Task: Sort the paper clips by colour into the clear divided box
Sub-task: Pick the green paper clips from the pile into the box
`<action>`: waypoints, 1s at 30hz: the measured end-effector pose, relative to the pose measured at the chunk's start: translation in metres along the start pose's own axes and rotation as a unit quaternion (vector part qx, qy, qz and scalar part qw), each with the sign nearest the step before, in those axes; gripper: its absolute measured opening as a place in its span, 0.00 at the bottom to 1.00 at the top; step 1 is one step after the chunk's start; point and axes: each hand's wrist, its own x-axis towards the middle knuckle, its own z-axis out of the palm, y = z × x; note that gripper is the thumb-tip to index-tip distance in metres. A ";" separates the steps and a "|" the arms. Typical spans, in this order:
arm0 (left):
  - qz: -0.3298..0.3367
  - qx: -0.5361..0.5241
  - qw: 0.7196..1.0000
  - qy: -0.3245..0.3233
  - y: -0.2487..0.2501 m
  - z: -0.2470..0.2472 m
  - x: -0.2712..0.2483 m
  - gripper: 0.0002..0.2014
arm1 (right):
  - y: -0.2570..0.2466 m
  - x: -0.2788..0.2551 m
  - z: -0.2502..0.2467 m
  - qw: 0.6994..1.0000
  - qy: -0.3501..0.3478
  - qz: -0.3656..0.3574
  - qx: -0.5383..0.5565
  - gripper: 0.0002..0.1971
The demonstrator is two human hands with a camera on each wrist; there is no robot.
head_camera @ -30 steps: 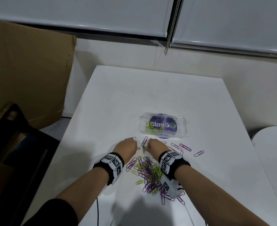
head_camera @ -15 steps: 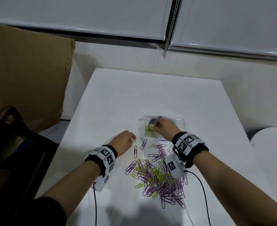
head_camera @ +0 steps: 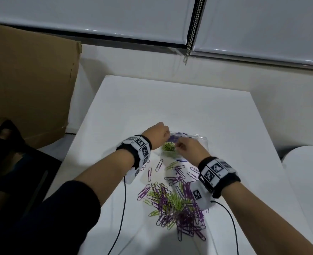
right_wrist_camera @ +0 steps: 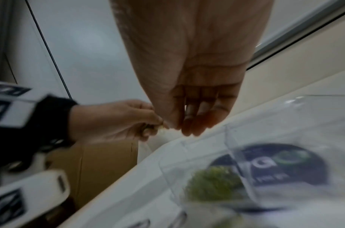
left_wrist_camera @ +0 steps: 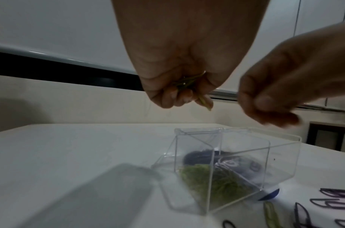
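The clear divided box stands on the white table, with green paper clips in its left compartment. My left hand hovers over that compartment's left edge. It grips a few green clips in curled fingers, and one clip pokes out below. My right hand hangs over the box's front, its fingers loosely bent, with nothing seen in them. A mixed pile of purple and green clips lies in front of the box.
Loose purple clips are scattered between pile and box. A brown cardboard sheet leans at the left beside a black object. Wrist-camera cables trail over the table's near edge. A white rounded surface lies to the right.
My left hand rose from the table beside the pile and moved to the box with green clips. My right hand went from the pile to the box and now hangs there.
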 end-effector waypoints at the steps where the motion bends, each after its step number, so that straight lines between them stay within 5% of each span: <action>1: 0.010 0.008 1.000 -0.012 0.006 0.002 0.006 0.16 | 0.008 -0.007 0.004 0.999 -0.027 -0.006 -0.015 0.08; 6: 0.048 0.130 0.987 -0.080 0.023 0.015 0.023 0.15 | 0.037 -0.020 0.034 0.992 -0.067 0.000 -0.106 0.12; 11: 0.114 0.213 0.970 -0.003 0.025 0.034 -0.004 0.13 | 0.050 -0.014 0.052 0.988 -0.030 -0.006 -0.149 0.17; 20: -0.006 0.162 0.986 -0.040 -0.003 0.092 -0.035 0.17 | 0.038 -0.015 0.057 0.969 -0.040 -0.032 -0.240 0.15; 30: -0.011 0.151 0.985 -0.078 -0.008 0.091 -0.035 0.12 | 0.024 -0.010 0.054 0.968 -0.111 0.010 -0.225 0.13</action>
